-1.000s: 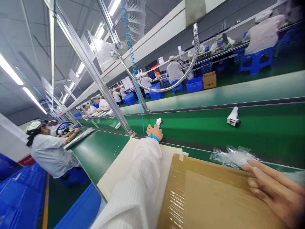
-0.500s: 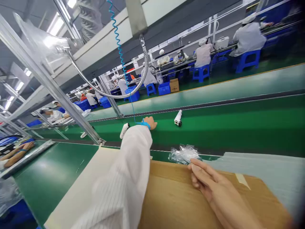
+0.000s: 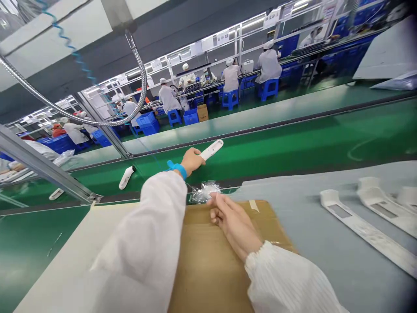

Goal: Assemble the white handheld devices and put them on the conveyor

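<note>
My left hand (image 3: 192, 161), with a blue wrist strap, reaches over the green conveyor belt (image 3: 276, 141). Its fingers are closed round the near end of a white elongated plastic device (image 3: 212, 149); the gripped end is hidden. My right hand (image 3: 233, 221) is above a brown cardboard sheet (image 3: 211, 261), thumb and fingers pinched together. Whatever is between them, if anything, I cannot make out. Just beyond those fingertips lies a crumpled heap of clear plastic bags (image 3: 203, 191). Another white device (image 3: 126, 177) with a dark end rests on the belt to the left.
White plastic housings (image 3: 368, 234) with rectangular windows lie on a grey mat (image 3: 280, 200) at right. A metal post (image 3: 48, 161) rises at left, and a flexible metal hose (image 3: 143, 82) hangs overhead. Co-workers sit at a line across the aisle.
My left hand has closed on the white device, which lay on the belt before and now points up and right. The view has swung right, bringing in the white housings. My right hand stays pinched.
</note>
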`<state>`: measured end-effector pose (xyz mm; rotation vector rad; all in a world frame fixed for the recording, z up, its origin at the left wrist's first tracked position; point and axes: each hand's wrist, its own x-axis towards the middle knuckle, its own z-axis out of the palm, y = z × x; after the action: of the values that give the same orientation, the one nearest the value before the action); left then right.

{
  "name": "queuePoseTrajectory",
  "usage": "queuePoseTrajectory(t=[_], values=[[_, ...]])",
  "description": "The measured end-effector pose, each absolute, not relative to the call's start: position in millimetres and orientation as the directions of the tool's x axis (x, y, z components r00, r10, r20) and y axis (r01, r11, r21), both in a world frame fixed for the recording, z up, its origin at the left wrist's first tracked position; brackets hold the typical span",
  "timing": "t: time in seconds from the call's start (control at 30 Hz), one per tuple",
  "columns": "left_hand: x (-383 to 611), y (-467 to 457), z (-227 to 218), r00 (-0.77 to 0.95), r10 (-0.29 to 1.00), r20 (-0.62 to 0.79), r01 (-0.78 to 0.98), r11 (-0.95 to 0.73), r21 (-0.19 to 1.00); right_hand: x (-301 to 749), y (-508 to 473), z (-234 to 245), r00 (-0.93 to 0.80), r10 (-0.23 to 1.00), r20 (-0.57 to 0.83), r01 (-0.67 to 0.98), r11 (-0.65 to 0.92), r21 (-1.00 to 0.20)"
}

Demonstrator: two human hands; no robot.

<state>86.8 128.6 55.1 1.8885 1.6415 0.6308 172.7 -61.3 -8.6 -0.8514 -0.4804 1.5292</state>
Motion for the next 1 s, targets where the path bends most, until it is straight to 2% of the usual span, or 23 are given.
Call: queuePoseTrajectory(t=[0.1,0.17,0.23,0.3,0.37,0.43,0.47,0.53,0.63,0.67,0.73,0.8,0.9,1.0], values=[[62,78,82,0.324,0.946,0.004,0.565,-0.197,0.801,177,-60,-3,-0.001,0.967,-0.256,-0.731,-0.175,-0.659],[47,38,87,0.543,0.838,0.055,0.318,-0.265,0.910,179,-62,2,-0.095,0.973,-0.210,-0.728,-0.212,-0.652],[37,2,76,0.651,0.751,0.109,0.239,-0.339,0.910,178,-67,7,-0.220,0.963,-0.152,-0.670,-0.263,-0.695],[32,-25,56,0.569,0.797,0.202,0.228,-0.389,0.893,175,-71,7,-0.301,0.945,-0.128,-0.572,-0.287,-0.768],[31,-41,33,0.340,0.910,0.237,0.193,-0.314,0.930,171,-74,4,-0.281,0.953,-0.117,-0.496,-0.249,-0.832],[31,-51,15,0.129,0.978,0.163,0.094,-0.175,0.980,167,-73,1,-0.174,0.981,-0.091,-0.489,-0.166,-0.857],[32,-55,9,0.096,0.990,0.105,0.031,-0.109,0.994,165,-73,-1,-0.104,0.991,-0.083,-0.515,-0.125,-0.848],[34,-62,2,0.164,0.986,0.004,-0.054,0.005,0.999,162,-72,-1,0.013,0.996,-0.086,-0.580,-0.062,-0.812],[40,-74,-3,0.291,0.955,-0.058,-0.001,0.061,0.998,161,-74,1,0.047,0.994,-0.098,-0.546,-0.056,-0.836],[41,-77,-4,0.296,0.953,-0.068,0.053,0.054,0.997,162,-75,2,0.040,0.996,-0.083,-0.470,-0.055,-0.881],[41,-78,-2,0.285,0.957,-0.049,0.178,-0.003,0.984,166,-76,3,0.067,0.998,0.001,-0.212,0.015,-0.977],[35,-76,3,0.268,0.963,0.001,0.320,-0.090,0.943,173,-74,1,0.153,0.965,0.214,0.142,0.193,-0.971],[21,-71,13,0.282,0.958,0.053,0.487,-0.190,0.853,185,-68,-3,0.152,0.804,0.575,0.587,0.394,-0.707],[13,-67,18,0.339,0.939,0.062,0.517,-0.241,0.821,193,-64,-8,0.029,0.729,0.684,0.775,0.416,-0.476]])
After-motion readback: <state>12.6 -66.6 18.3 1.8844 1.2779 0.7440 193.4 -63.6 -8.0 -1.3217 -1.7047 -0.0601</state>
